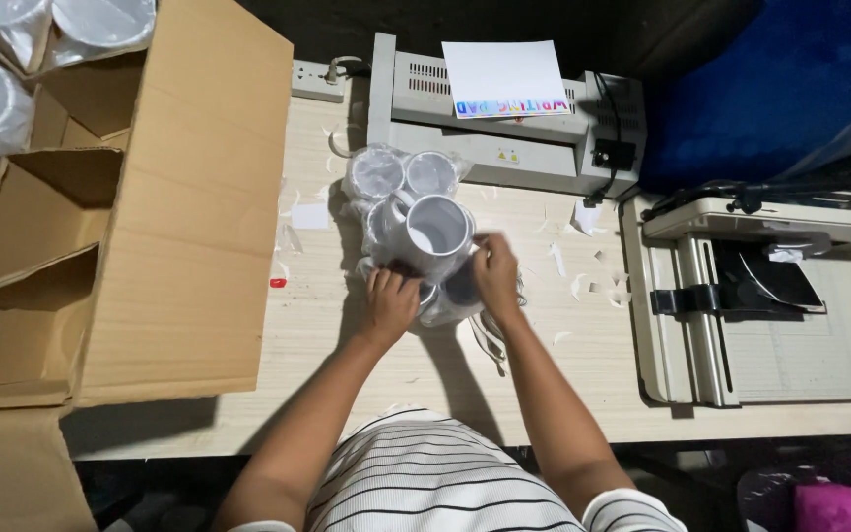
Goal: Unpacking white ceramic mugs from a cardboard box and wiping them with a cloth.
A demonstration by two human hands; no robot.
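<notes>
While gripped by hands [440, 286], glossy cylindrical mug [435, 232]

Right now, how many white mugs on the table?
At least 5: two wrapped mugs by the laminator, one held by both hands, one behind it, one under the right hand. More may be hidden.

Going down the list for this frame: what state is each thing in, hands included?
White mug: upright, unwrapped, held by both hands.
Left hand: gripping the mug's base.
Right hand: on the mug's side.
Wrapped mugs: in clear plastic, clustered behind.
Cardboard box: flaps open.
Laminator: plugged in, a sheet lying on top.
Paper cutter: unused, blade arm down.
Table: littered with paper scraps.
</notes>
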